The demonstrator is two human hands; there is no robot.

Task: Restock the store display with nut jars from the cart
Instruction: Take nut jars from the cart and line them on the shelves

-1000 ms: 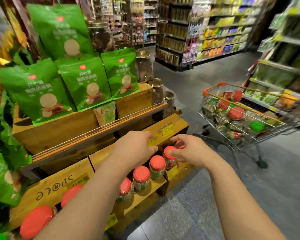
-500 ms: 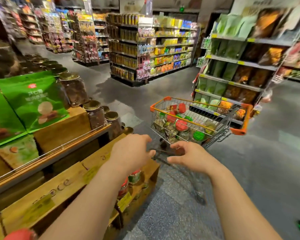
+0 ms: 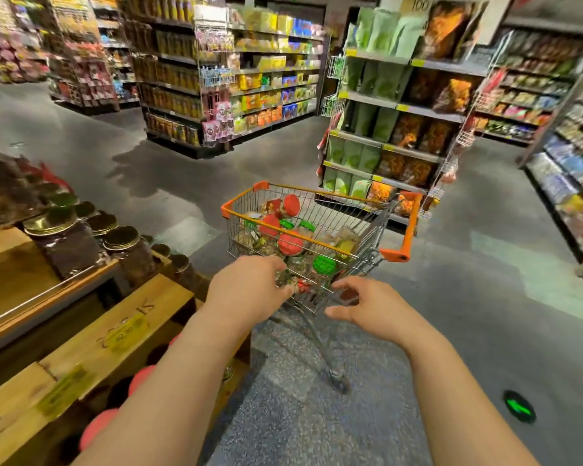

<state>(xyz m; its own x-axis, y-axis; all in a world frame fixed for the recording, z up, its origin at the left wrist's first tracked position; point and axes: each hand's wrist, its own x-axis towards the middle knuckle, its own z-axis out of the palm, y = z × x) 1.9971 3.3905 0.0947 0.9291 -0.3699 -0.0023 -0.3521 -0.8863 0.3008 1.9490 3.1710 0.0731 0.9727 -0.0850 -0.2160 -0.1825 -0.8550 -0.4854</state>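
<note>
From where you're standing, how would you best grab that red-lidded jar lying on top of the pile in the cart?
Probably by its red-lidded jar lid end, coming down from above over the cart rim. It lies tilted on the heap with the lid facing up toward you, and the wire walls block any sideways reach.

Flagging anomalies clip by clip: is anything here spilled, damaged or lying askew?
The jars in the cart lie jumbled, red-lidded and green-lidded tipped at all angles rather than upright. No spill or damage shows. Both hands reach toward it, holding nothing.
</note>
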